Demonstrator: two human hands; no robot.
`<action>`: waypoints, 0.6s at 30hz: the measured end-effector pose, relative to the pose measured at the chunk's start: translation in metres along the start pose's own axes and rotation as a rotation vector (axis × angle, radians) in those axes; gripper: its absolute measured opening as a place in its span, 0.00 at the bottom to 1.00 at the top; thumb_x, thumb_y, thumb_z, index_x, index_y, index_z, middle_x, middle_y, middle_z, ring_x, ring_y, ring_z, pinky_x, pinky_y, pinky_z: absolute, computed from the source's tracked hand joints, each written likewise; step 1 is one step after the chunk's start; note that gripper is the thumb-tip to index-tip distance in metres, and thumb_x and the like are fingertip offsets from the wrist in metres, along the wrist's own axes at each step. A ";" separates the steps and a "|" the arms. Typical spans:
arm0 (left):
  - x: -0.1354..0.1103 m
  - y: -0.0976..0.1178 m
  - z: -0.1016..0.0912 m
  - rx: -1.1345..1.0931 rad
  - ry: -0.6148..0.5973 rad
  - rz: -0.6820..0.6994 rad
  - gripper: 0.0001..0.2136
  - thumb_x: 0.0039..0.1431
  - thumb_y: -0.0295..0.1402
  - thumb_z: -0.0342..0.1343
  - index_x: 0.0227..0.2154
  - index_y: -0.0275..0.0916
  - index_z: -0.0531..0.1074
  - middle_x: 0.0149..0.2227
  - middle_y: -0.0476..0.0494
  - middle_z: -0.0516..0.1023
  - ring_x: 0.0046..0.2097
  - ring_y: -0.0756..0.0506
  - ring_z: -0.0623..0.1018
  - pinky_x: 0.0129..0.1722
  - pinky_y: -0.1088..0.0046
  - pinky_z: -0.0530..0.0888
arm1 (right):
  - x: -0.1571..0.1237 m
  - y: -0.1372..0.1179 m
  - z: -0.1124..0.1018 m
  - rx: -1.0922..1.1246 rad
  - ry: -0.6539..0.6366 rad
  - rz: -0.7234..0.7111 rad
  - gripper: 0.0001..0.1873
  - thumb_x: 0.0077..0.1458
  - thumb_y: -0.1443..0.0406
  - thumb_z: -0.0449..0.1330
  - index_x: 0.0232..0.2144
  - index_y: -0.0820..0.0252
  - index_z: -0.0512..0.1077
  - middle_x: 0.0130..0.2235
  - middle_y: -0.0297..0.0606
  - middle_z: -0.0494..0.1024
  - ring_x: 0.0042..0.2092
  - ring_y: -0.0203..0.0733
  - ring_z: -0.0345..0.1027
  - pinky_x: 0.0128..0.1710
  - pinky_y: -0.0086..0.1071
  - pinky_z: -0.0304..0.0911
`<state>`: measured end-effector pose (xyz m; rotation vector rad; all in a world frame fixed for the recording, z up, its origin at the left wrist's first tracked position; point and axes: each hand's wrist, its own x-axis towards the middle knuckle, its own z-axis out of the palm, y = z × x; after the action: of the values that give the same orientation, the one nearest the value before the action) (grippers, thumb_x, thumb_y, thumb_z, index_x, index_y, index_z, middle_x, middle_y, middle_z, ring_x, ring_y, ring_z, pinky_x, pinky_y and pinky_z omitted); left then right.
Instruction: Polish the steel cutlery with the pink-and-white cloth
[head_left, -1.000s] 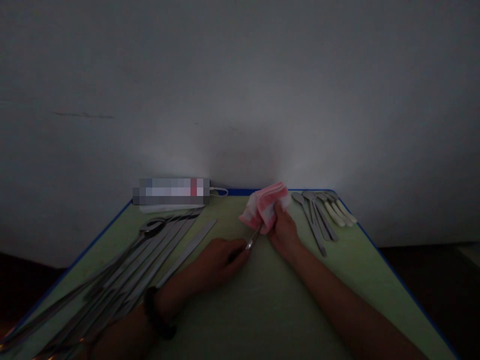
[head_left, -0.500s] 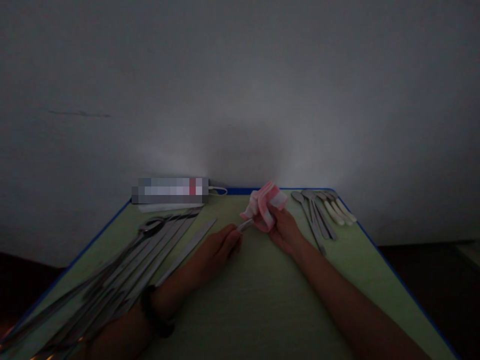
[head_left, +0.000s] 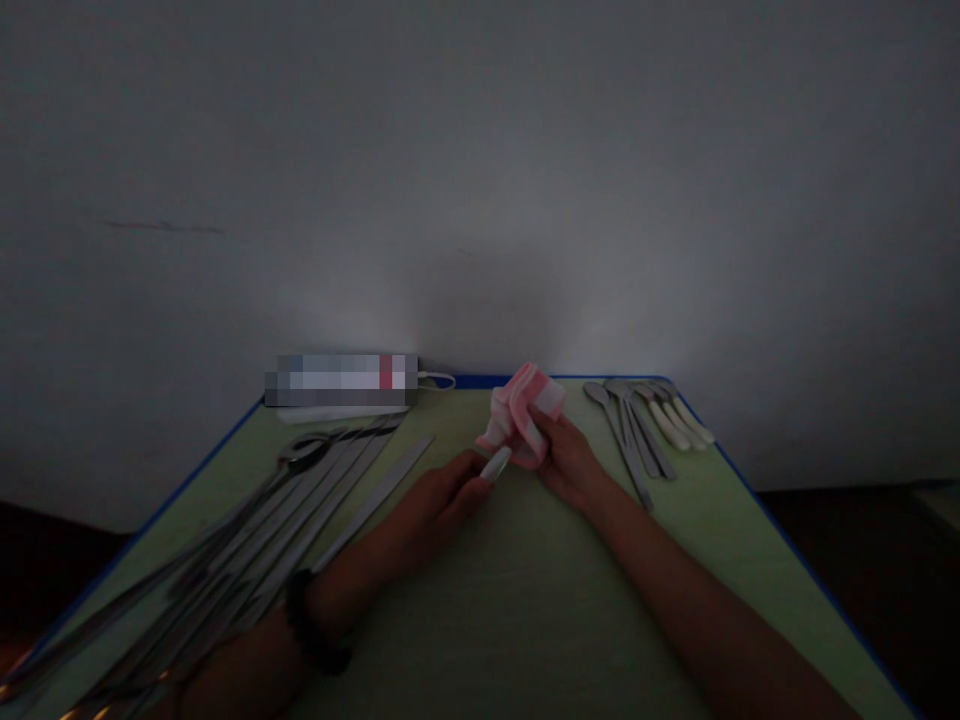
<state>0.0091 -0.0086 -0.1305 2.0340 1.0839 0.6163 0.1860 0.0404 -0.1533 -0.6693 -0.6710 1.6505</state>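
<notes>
Pinched in my left hand (head_left: 450,495) is a piece of cutlery (head_left: 496,464). Its pale, rounded end sticks out past my fingers toward the cloth; the rest is hidden in the hand, so I cannot tell its exact kind. My right hand (head_left: 566,458) is closed on a crumpled pink-and-white cloth (head_left: 521,410). The cutlery's tip lies right by the lower edge of this cloth. Both hands are over the middle of the green table (head_left: 517,620).
Long metal utensils (head_left: 277,510) lie side by side along the left, one with a ring-shaped end. On the right are metal spoons (head_left: 616,430) and white-handled cutlery (head_left: 675,415). A blurred-out box (head_left: 341,381) with a white cable (head_left: 442,380) stands at the back against the wall (head_left: 480,180).
The cutlery has turned in my left hand and now shows a broader pale end instead of a thin shaft reaching into the cloth. The cloth has shifted slightly left.
</notes>
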 end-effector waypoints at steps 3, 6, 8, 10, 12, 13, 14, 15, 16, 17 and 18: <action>0.000 0.001 0.000 0.013 -0.017 -0.005 0.12 0.62 0.40 0.39 0.35 0.39 0.62 0.28 0.51 0.67 0.29 0.50 0.67 0.27 0.75 0.64 | 0.001 0.000 -0.002 0.004 0.014 0.021 0.13 0.46 0.63 0.61 0.36 0.62 0.70 0.35 0.37 0.76 0.34 0.37 0.69 0.37 0.33 0.66; 0.000 0.002 0.003 0.029 0.018 -0.050 0.13 0.63 0.40 0.38 0.31 0.39 0.62 0.25 0.53 0.66 0.26 0.51 0.67 0.27 0.75 0.63 | 0.004 0.002 -0.004 0.021 0.074 0.034 0.11 0.46 0.66 0.60 0.35 0.62 0.69 0.33 0.36 0.76 0.33 0.37 0.69 0.36 0.33 0.66; 0.000 0.001 0.004 0.032 0.043 -0.077 0.15 0.64 0.40 0.36 0.27 0.39 0.61 0.23 0.54 0.65 0.25 0.51 0.66 0.26 0.76 0.63 | 0.005 0.003 -0.004 0.018 0.132 0.015 0.11 0.44 0.69 0.59 0.35 0.61 0.69 0.32 0.34 0.76 0.32 0.37 0.69 0.35 0.34 0.67; 0.000 0.000 0.004 0.042 0.051 -0.084 0.16 0.64 0.39 0.37 0.24 0.39 0.61 0.22 0.54 0.65 0.24 0.51 0.66 0.25 0.76 0.62 | 0.004 0.004 -0.002 -0.008 0.177 -0.040 0.13 0.42 0.71 0.59 0.35 0.60 0.68 0.32 0.33 0.76 0.32 0.37 0.69 0.34 0.34 0.67; -0.002 -0.001 0.002 0.069 0.061 -0.072 0.15 0.63 0.39 0.38 0.23 0.39 0.60 0.21 0.54 0.64 0.23 0.51 0.66 0.25 0.76 0.62 | 0.003 0.005 0.001 -0.031 0.182 -0.105 0.14 0.41 0.70 0.59 0.35 0.59 0.68 0.33 0.33 0.76 0.33 0.37 0.69 0.35 0.34 0.66; -0.002 -0.002 0.001 0.083 0.072 -0.061 0.15 0.63 0.38 0.39 0.23 0.39 0.60 0.21 0.54 0.64 0.23 0.51 0.66 0.25 0.76 0.61 | 0.003 0.005 0.002 -0.041 0.172 -0.134 0.14 0.42 0.69 0.60 0.36 0.59 0.68 0.34 0.33 0.76 0.33 0.37 0.69 0.35 0.33 0.66; -0.003 -0.003 0.000 0.092 0.085 -0.050 0.15 0.63 0.38 0.39 0.23 0.39 0.60 0.21 0.54 0.63 0.23 0.51 0.66 0.24 0.76 0.61 | 0.002 0.005 0.003 -0.052 0.158 -0.159 0.14 0.42 0.67 0.61 0.36 0.58 0.68 0.34 0.33 0.76 0.33 0.37 0.69 0.34 0.33 0.65; -0.003 -0.003 -0.001 0.094 0.094 -0.041 0.15 0.63 0.37 0.38 0.23 0.39 0.60 0.20 0.54 0.63 0.23 0.51 0.66 0.24 0.76 0.61 | 0.002 0.005 0.003 -0.067 0.147 -0.183 0.14 0.43 0.65 0.62 0.36 0.58 0.68 0.35 0.34 0.76 0.33 0.37 0.69 0.34 0.32 0.65; -0.004 -0.003 -0.001 0.092 0.100 -0.035 0.15 0.63 0.37 0.37 0.23 0.39 0.60 0.20 0.54 0.63 0.23 0.51 0.66 0.24 0.76 0.61 | 0.002 0.004 0.002 -0.093 0.142 -0.205 0.15 0.43 0.63 0.62 0.36 0.58 0.68 0.34 0.34 0.76 0.33 0.36 0.68 0.33 0.31 0.64; -0.004 -0.003 -0.002 0.090 0.103 -0.032 0.15 0.63 0.37 0.37 0.23 0.39 0.60 0.21 0.54 0.63 0.23 0.51 0.66 0.24 0.75 0.61 | 0.002 0.004 -0.001 -0.131 0.152 -0.232 0.15 0.44 0.60 0.62 0.36 0.59 0.69 0.34 0.34 0.76 0.32 0.35 0.68 0.32 0.30 0.63; -0.004 -0.003 -0.002 0.094 0.102 -0.032 0.15 0.63 0.37 0.37 0.23 0.39 0.60 0.21 0.54 0.63 0.23 0.51 0.66 0.24 0.75 0.61 | 0.003 0.003 -0.004 -0.181 0.171 -0.252 0.16 0.44 0.58 0.62 0.36 0.59 0.69 0.32 0.33 0.76 0.31 0.35 0.67 0.31 0.29 0.62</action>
<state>0.0047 -0.0102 -0.1318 2.0804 1.2231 0.6700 0.1862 0.0433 -0.1587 -0.8109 -0.7534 1.2959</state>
